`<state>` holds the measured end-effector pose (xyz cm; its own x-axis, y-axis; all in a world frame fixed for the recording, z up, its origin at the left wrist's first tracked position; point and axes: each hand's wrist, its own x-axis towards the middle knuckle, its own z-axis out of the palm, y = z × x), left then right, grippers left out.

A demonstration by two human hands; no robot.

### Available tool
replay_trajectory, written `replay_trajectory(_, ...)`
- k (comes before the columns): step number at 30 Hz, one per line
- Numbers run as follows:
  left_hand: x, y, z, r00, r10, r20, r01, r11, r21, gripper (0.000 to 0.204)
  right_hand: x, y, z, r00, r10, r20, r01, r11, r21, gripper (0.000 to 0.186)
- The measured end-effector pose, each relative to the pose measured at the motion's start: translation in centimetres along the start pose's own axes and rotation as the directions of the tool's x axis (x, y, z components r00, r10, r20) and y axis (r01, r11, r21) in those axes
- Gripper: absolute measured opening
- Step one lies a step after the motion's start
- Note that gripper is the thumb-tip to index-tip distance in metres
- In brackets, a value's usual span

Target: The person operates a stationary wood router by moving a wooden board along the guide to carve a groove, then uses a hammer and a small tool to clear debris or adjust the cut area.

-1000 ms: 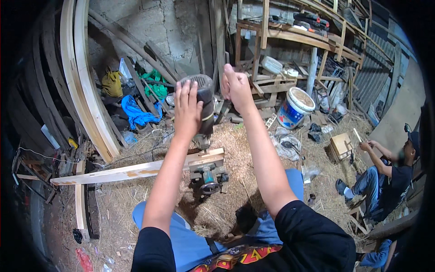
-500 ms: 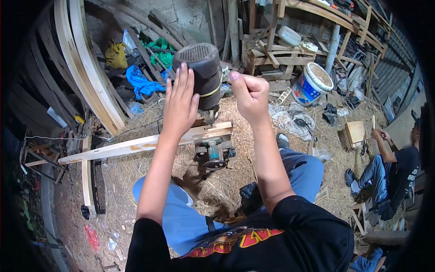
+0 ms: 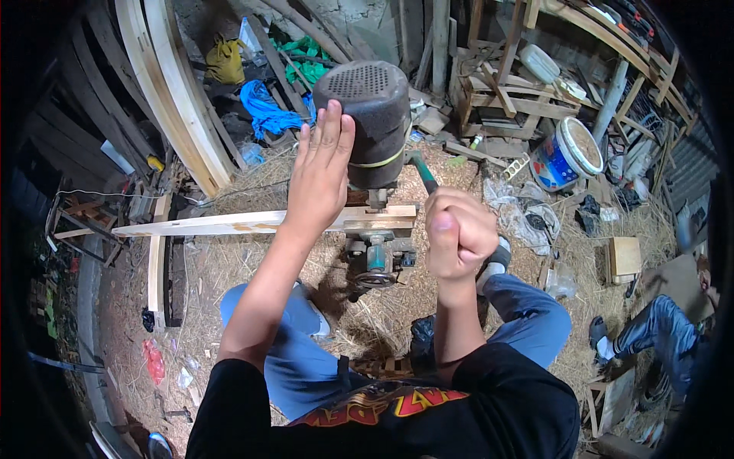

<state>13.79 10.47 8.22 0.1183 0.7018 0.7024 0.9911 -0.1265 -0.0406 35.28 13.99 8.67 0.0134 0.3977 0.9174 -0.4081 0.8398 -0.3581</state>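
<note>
A dark motor housing [image 3: 367, 126] with a perforated top stands upright over a small machine. My left hand [image 3: 319, 180] lies against its left side, fingers stretched out and flat. My right hand [image 3: 462, 229] is closed around a green lever [image 3: 424, 171] that comes off the machine's right side. Beneath the motor, a tool shaft [image 3: 377, 200] meets the end of a long pale wooden beam [image 3: 202, 223]. That end sits in a vise [image 3: 376, 246] with a dark handwheel [image 3: 375, 280]. The exact contact of tool and wood is too small to tell.
Tall curved planks [image 3: 177, 99] lean at the left. A second beam [image 3: 157, 275] lies under the long one. At the right stand a bucket [image 3: 567, 153] and a wooden block [image 3: 625, 258]; another person [image 3: 665, 336] sits at the right edge. Shavings and straw cover the floor.
My right hand has come down and nearer, and the green lever it grips now shows. My left hand stays on the motor housing. The whole view has shifted slightly.
</note>
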Motion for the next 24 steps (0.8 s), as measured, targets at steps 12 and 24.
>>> replay_trajectory(12, -3.5, -1.3, -5.8, 0.936, 0.055, 0.349, 0.039, 0.966, -0.257, 0.056, 1.6, 0.1, -0.6, 0.989, 0.074, 0.130, -0.074, 0.997, -0.007, 0.046)
replay_trajectory(24, -19.5, -6.5, -0.5, 0.439, 0.059, 0.897, 0.418, 0.870, -0.262, 0.061, 8.2, 5.6, 0.3, 0.981, 0.178, 0.077, -0.188, 0.969, 0.160, 0.031)
